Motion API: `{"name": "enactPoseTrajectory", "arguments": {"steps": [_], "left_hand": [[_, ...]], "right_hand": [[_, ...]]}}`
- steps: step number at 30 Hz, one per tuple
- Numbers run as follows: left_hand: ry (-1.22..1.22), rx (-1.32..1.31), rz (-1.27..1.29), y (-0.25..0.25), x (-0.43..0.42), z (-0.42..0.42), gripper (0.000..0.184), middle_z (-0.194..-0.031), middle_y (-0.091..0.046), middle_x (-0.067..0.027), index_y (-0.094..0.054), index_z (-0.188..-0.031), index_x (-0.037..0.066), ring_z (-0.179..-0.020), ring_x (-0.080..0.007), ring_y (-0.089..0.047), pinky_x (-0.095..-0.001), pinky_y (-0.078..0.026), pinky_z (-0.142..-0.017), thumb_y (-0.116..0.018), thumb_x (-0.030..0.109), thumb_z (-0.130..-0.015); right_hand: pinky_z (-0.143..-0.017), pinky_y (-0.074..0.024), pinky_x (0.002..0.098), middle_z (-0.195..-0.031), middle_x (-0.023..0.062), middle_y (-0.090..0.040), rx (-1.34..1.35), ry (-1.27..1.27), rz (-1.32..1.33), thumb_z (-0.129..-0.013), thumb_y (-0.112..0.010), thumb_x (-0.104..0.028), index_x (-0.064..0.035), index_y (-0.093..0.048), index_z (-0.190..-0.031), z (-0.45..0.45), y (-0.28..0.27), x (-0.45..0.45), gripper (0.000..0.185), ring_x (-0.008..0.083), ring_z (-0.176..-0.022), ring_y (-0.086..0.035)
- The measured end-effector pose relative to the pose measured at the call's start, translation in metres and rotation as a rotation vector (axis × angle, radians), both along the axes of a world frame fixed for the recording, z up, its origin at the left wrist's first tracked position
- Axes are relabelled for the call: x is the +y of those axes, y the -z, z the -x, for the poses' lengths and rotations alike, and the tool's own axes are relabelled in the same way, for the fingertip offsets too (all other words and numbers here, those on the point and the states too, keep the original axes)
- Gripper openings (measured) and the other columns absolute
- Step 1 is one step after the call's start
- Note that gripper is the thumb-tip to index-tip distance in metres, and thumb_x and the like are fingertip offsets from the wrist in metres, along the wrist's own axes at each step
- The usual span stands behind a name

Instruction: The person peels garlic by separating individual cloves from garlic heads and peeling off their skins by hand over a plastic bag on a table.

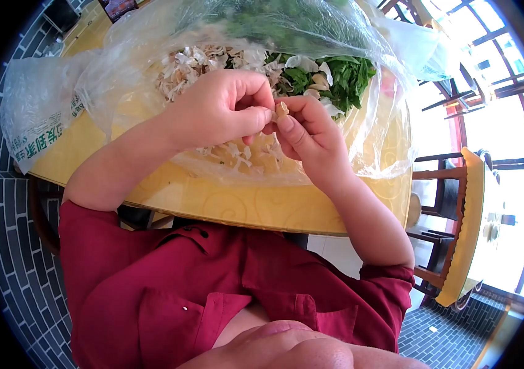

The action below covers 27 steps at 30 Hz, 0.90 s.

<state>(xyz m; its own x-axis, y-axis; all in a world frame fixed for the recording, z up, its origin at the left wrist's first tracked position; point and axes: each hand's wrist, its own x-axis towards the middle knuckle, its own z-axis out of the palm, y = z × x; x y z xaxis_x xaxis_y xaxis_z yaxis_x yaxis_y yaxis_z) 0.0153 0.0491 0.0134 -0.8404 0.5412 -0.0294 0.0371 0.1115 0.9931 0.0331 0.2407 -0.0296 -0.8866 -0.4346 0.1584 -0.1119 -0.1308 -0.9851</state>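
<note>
A small garlic clove [282,109] is pinched between the thumb and fingers of my right hand [312,132]. My left hand [228,111] is closed in a pinch at the clove's left side, its thumb and fingertips touching it. Behind the hands, a heap of garlic skins [191,64] lies on clear plastic. Several peeled cloves [320,82] rest at the heap's right, beside green leaves [351,77]. Loose bits of skin [237,154] are scattered below the hands. Whether my left fingers hold a piece of skin is too small to tell.
A yellow-covered table [212,200] spans the area before me. A large clear bag with greens [274,21] stands at the back. A printed plastic bag [34,117] hangs at the left edge. Chairs [446,197] and another table [474,227] are at the right.
</note>
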Motion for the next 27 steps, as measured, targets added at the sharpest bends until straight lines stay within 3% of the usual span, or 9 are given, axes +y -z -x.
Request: {"name": "enactPoseTrajectory", "arguments": {"steps": [2, 5, 10, 13, 16, 27], "left_hand": [[-0.015, 0.071, 0.057, 0.004, -0.001, 0.001, 0.005, -0.071, -0.057, -0.0013, -0.055, -0.081, 0.003, -0.06, -0.0053, -0.052, -0.0212, -0.042, -0.052, -0.057, 0.007, -0.081], [0.016, 0.422, 0.214, 0.006, -0.004, 0.003, 0.004, -0.069, -0.057, -0.0014, -0.057, -0.081, 0.003, -0.059, -0.0059, -0.05, -0.0233, -0.041, -0.052, -0.058, 0.006, -0.078], [0.048, 0.238, 0.154, 0.005, -0.005, 0.003, 0.008, -0.069, -0.058, 0.0003, -0.059, -0.082, 0.004, -0.061, -0.006, -0.052, -0.0232, -0.042, -0.054, -0.061, 0.012, -0.082], [0.05, 0.084, 0.098, 0.001, -0.004, 0.001, 0.016, -0.069, -0.061, 0.0003, -0.06, -0.083, 0.003, -0.063, -0.0057, -0.057, -0.0221, -0.043, -0.055, -0.063, 0.019, -0.086], [0.037, 0.046, 0.158, -0.006, -0.005, 0.0, 0.021, -0.07, -0.063, -0.0012, -0.062, -0.084, 0.003, -0.064, -0.0062, -0.061, -0.0213, -0.044, -0.055, -0.064, 0.023, -0.087], [0.005, -0.023, 0.116, -0.005, -0.005, 0.002, 0.015, -0.071, -0.065, -0.0024, -0.064, -0.087, 0.001, -0.063, -0.007, -0.062, -0.0217, -0.045, -0.055, -0.065, 0.016, -0.085]], "right_hand": [[-0.047, -0.0291, 0.018, -0.079, 0.003, -0.057, -0.114, 0.005, 0.061, -0.098, -0.046, -0.016, -0.0008, -0.05, -0.113, -0.002, -0.005, -0.003, 0.022, 0.0044, -0.054, -0.037], [-0.049, -0.0341, 0.0173, -0.081, 0.0017, -0.058, -0.183, -0.022, 0.033, -0.096, -0.049, -0.011, -0.001, -0.049, -0.114, 0.001, -0.003, 0.003, 0.02, 0.0028, -0.057, -0.042], [-0.065, -0.045, 0.0213, -0.085, 0.0024, -0.059, 0.104, 0.068, -0.175, -0.089, -0.058, -0.004, -0.0004, -0.051, -0.114, 0.002, 0.003, 0.006, 0.026, 0.0077, -0.073, -0.055], [-0.065, -0.0467, 0.0227, -0.086, 0.0041, -0.06, 0.272, 0.149, -0.358, -0.085, -0.062, -0.002, -0.001, -0.054, -0.11, 0.002, -0.001, 0.007, 0.025, 0.0089, -0.074, -0.058], [-0.062, -0.0466, 0.0225, -0.085, 0.0048, -0.061, 0.411, 0.205, -0.375, -0.082, -0.065, 0.001, -0.0012, -0.056, -0.106, 0.001, 0.001, 0.004, 0.025, 0.0093, -0.07, -0.057], [-0.055, -0.0444, 0.0215, -0.083, 0.0049, -0.06, 0.596, 0.293, -0.364, -0.071, -0.071, 0.007, -0.0014, -0.06, -0.1, 0.003, 0.0, 0.002, 0.031, 0.0094, -0.06, -0.054]]}}
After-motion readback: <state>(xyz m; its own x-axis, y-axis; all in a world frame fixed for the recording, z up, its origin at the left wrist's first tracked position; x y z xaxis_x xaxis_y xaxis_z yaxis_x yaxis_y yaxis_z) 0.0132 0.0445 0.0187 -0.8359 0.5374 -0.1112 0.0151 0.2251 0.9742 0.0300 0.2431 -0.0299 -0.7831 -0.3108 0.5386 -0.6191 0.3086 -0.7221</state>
